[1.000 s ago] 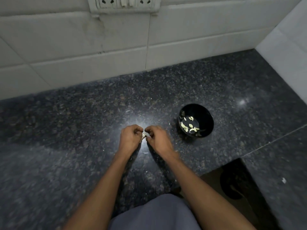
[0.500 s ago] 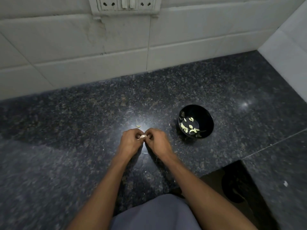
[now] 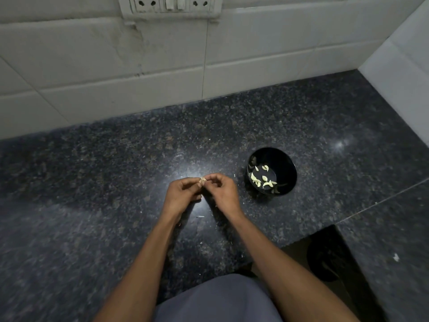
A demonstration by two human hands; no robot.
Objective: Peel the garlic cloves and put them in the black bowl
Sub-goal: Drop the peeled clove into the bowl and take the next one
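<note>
White tiled wall (image 3: pixel 162 73), dark granite counter (image 3: pixel 92 182)

We see a polished, speckled granite counter (image 3: pixel 116 182), a glossy black bowl (image 3: pixel 285 163), and glazed white wall tiles (image 3: pixel 92 54).

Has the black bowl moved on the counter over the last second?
No. The black bowl sits at the same spot relative to the counter seam; only the camera shifted.

Bowl (image 3: pixel 271 171) on counter (image 3: pixel 92 182), right of both hands, cloves (image 3: pixel 262 178) in it. Left hand (image 3: pixel 183 194) and right hand (image 3: pixel 222 190) meet at a clove (image 3: pixel 202 180). Wall (image 3: pixel 116 66) behind.
</note>
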